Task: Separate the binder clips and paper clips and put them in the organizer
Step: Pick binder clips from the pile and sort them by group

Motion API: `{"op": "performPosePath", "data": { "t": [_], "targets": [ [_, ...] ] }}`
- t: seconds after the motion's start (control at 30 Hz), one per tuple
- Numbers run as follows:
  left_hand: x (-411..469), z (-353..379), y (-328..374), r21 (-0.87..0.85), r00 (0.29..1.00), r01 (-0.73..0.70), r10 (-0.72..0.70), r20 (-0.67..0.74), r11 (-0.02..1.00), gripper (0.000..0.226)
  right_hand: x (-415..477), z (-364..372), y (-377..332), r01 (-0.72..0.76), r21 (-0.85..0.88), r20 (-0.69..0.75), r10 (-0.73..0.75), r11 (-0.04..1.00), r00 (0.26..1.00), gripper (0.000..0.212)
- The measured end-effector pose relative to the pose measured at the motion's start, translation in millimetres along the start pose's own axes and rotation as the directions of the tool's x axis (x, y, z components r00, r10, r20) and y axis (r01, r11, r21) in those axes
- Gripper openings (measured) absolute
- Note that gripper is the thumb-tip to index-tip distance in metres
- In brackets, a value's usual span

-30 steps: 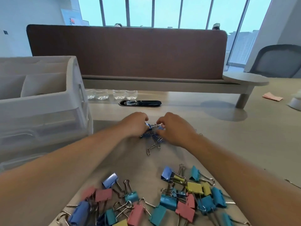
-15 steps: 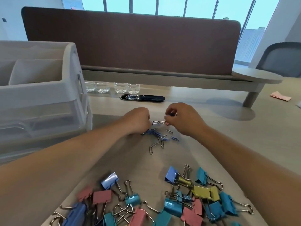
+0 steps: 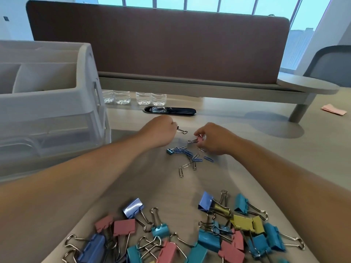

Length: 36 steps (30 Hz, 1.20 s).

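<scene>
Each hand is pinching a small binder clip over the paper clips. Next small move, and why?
Probably carry the right hand and its pink binder clip down to the binder clip pile nearest the camera: it looks free of the paper clips, and that pile seems all binder clips. The left hand and its small clip could follow.

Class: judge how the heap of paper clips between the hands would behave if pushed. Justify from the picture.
Likely to scatter, not slide as one: the paper clips lie loose and overlapping on the smooth table. Thin wire, so probably light. Some may hook together and drag.
</scene>
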<state>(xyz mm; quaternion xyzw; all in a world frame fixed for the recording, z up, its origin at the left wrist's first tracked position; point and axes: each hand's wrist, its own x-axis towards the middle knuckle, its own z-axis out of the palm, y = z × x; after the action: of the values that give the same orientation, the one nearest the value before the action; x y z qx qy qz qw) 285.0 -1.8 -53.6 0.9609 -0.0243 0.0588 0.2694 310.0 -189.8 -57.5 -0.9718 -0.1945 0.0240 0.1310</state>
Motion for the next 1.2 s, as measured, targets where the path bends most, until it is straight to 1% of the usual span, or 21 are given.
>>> {"op": "performPosePath", "data": {
  "t": [0.13,0.23,0.3,0.33,0.4,0.47,0.5,0.53,0.6,0.63,0.7,0.8,0.87,0.9,0.97,1.0,1.1,1.2],
  "targets": [
    [-3.4,-3.3,3.4,-0.036,1.000,-0.004,0.004,-0.002,0.999,0.028,-2.0,-2.8,1.9,-0.017,-0.037,-0.014,0.016,0.999,1.000,0.019],
    [-7.9,-7.3,8.1,-0.053,1.000,-0.002,0.003,0.010,0.999,0.030,-6.7,-5.3,0.4,-0.076,0.019,-0.038,0.077,0.997,0.996,0.028],
    [-11.8,-8.8,12.7,-0.037,1.000,-0.012,0.013,0.026,0.999,0.034,-10.2,-7.5,-0.7,-0.119,0.141,-0.103,0.134,0.983,0.986,0.038],
    [-15.2,-9.9,15.7,-0.039,0.999,-0.018,0.019,0.027,0.999,0.034,-15.3,-10.5,-1.3,-0.136,0.221,-0.138,0.170,0.966,0.976,0.039],
    [-22.1,-11.4,20.5,-0.042,0.999,-0.034,0.035,0.017,0.999,0.031,-29.5,-18.6,-1.6,-0.173,0.422,-0.155,0.259,0.890,0.953,0.035],
    [-28.7,-11.6,26.7,-0.036,0.998,-0.052,0.052,0.018,0.998,0.026,-45.1,-27.1,0.2,-0.204,0.609,-0.097,0.327,0.766,0.940,0.031],
    [-32.4,-11.5,29.9,-0.047,0.998,-0.061,0.062,0.025,0.997,0.024,-52.2,-29.8,1.5,-0.223,0.658,-0.049,0.337,0.719,0.940,0.029],
    [-38.0,-11.5,34.8,-0.061,0.997,-0.068,0.070,0.033,0.996,0.025,-60.4,-31.9,3.3,-0.246,0.669,-0.005,0.334,0.701,0.942,0.029],
    [-48.7,-9.0,44.3,-0.064,0.996,-0.079,0.082,0.041,0.995,0.031,-77.9,-34.4,8.1,-0.268,0.597,0.042,0.304,0.756,0.952,0.027],
    [-53.8,-6.6,48.6,-0.062,0.995,-0.089,0.091,0.039,0.994,0.032,-85.9,-34.0,11.7,-0.255,0.562,0.042,0.281,0.787,0.959,0.027],
    [-65.3,0.5,57.5,-0.065,0.992,-0.107,0.111,0.061,0.992,0.033,-102.6,-33.8,17.8,-0.243,0.532,0.040,0.263,0.811,0.964,0.027],
    [-83.2,11.1,68.4,-0.046,0.980,-0.137,0.142,0.139,0.990,0.036,-126.9,-32.2,19.1,-0.213,0.278,0.040,0.210,0.937,0.977,0.031],
    [-95.9,18.3,74.8,0.000,0.971,-0.163,0.160,0.175,0.987,0.036,-140.6,-30.0,16.6,-0.188,0.176,0.069,0.178,0.966,0.982,0.029],
    [-101.3,21.8,77.2,0.026,0.967,-0.176,0.168,0.194,0.984,0.031,-147.5,-29.4,15.0,-0.185,0.144,0.084,0.174,0.972,0.981,0.028],
    [-111.9,26.5,82.5,0.066,0.958,-0.191,0.172,0.230,0.979,0.022,-159.2,-28.9,13.7,-0.190,0.117,0.097,0.180,0.975,0.979,0.028],
    [-117.1,27.1,85.7,0.084,0.955,-0.200,0.175,0.240,0.976,0.022,-163.7,-29.4,13.4,-0.193,0.119,0.088,0.183,0.974,0.979,0.027],
    [-129.7,27.6,95.0,0.112,0.945,-0.236,0.201,0.258,0.965,0.029,-175.5,-33.1,11.9,-0.191,0.176,0.047,0.185,0.966,0.982,0.025],
    [-138.9,25.4,102.2,0.155,0.942,-0.259,0.214,0.260,0.953,0.035,-182.1,-36.9,12.9,-0.181,0.183,0.018,0.181,0.966,0.983,0.031]
  ]
}}
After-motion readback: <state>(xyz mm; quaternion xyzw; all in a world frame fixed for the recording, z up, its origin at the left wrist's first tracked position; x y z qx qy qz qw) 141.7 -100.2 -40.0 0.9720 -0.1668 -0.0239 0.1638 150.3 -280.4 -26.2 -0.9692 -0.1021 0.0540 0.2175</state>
